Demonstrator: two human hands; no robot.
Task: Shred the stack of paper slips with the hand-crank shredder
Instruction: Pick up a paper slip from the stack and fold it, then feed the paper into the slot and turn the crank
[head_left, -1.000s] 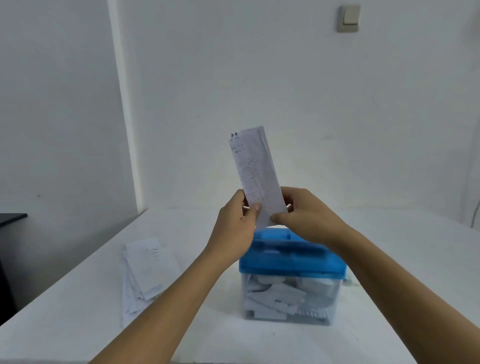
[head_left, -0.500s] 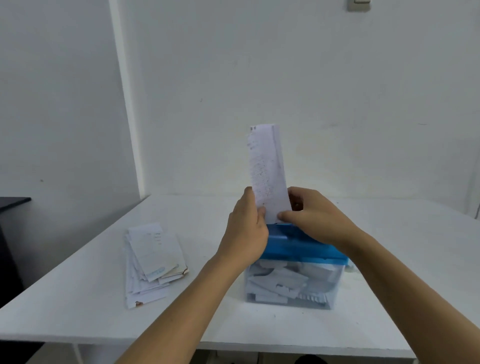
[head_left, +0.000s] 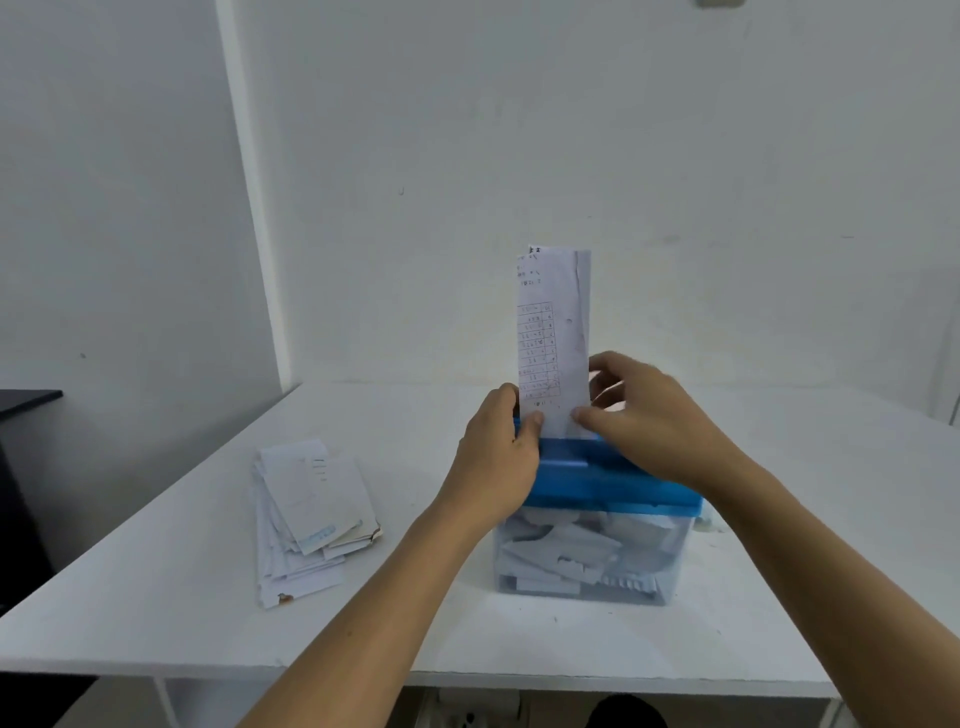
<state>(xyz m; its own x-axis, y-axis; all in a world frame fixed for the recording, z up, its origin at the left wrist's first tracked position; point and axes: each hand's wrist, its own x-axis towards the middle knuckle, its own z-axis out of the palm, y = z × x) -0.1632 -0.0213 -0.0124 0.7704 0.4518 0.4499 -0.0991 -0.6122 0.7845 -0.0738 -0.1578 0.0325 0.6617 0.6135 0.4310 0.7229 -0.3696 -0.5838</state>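
Note:
A printed paper slip (head_left: 553, 332) stands upright with its lower edge at the top of the blue shredder lid (head_left: 613, 480). My left hand (head_left: 498, 452) pinches the slip's lower left corner. My right hand (head_left: 649, 421) holds its lower right edge with thumb and fingers. Under the lid is a clear bin (head_left: 670, 566) with pieces of paper inside. The stack of paper slips (head_left: 306, 514) lies on the white table, left of the shredder. The crank is hidden behind my right hand and arm.
The white table (head_left: 519, 639) reaches the white wall behind; its front edge is close to me. A dark piece of furniture (head_left: 26, 400) stands beyond the table's left side. A dark object (head_left: 623, 714) shows below the front edge.
Both hands have lowered the slip from mid-air and turned it upright, so its bottom edge now meets the shredder's top. The camera has tilted down, showing the table's front edge.

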